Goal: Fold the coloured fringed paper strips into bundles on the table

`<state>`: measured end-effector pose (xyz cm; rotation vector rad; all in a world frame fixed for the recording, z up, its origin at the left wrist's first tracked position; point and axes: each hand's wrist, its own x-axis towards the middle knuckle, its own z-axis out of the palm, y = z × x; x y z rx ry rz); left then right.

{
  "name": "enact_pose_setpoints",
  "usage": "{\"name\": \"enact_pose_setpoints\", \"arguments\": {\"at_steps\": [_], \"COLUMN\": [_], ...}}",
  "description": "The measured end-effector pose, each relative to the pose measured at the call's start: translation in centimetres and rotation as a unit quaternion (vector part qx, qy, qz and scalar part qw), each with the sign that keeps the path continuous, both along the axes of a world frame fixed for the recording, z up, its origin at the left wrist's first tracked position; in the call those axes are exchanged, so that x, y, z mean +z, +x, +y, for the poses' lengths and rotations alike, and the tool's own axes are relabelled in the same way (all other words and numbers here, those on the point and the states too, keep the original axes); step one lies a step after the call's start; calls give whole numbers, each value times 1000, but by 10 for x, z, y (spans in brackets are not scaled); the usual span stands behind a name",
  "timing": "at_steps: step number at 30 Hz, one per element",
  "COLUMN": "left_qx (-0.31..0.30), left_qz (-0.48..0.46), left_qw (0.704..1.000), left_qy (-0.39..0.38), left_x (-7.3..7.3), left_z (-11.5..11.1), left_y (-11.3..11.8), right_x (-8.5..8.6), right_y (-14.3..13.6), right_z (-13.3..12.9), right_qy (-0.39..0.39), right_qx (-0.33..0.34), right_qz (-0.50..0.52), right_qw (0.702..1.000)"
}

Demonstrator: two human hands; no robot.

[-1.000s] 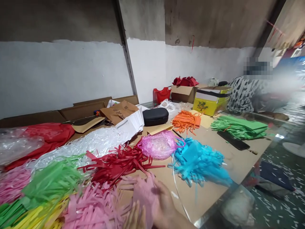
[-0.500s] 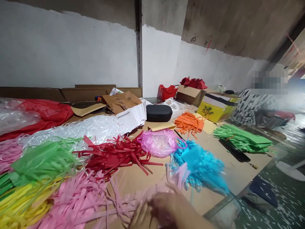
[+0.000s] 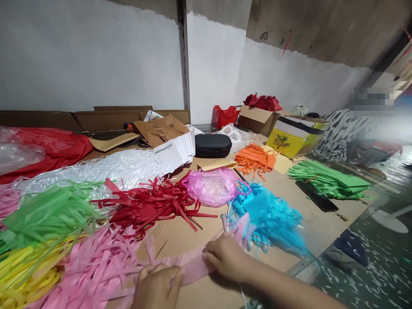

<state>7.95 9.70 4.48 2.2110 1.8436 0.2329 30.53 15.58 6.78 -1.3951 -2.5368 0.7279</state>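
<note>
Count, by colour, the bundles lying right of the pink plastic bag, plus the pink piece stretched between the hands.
Orange bundle: 1
Blue bundle: 1
Green bundle: 1
Pink piece, between left hand and right hand: 1
Total: 4

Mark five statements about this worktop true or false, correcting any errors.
1. The left hand and the right hand both hold the pink material. True.
2. The blue bundle lies left of the red bundle. False: it lies right of the red bundle.
3. The black case sits beside the white papers. True.
4. The orange bundle is inside the yellow box. False: the orange bundle lies outside it.
5. The yellow box bears a palm-tree picture. True.
</note>
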Motion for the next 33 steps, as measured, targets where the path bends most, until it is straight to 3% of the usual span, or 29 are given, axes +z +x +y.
{"name": "enact_pose_setpoints", "arguments": {"at_steps": [3, 12, 23, 26, 28, 31, 33], "left_qx": [46, 62, 69, 63, 14, -70, -93], "left_qz": [18, 36, 63, 46, 23, 24, 44], "left_qw": [997, 994, 995, 996, 996, 988, 983], "left_qy": [-53, -82, -26, 36, 89, 136, 154], "left_x": [7, -7, -11, -9, -8, -4, -1], "left_z": [7, 20, 22, 22, 23, 22, 18], "left_y": [4, 5, 7, 3, 2, 6, 10], "right_x": [-2, -12, -15, -10, -6, -2, 0], "right_y": [-9, -11, -12, -8, 0, 15, 22], "right_z": [14, 18, 24, 22, 20, 18, 19], "right_qy": [-7, -14, -37, 10, 77, 162, 192], "right_qx": [-17, -54, -56, -63, -6, 147, 188], "right_qz": [-13, -39, -40, -20, 18, 36, 17], "right_qw": [1000, 998, 997, 998, 997, 975, 963]}}
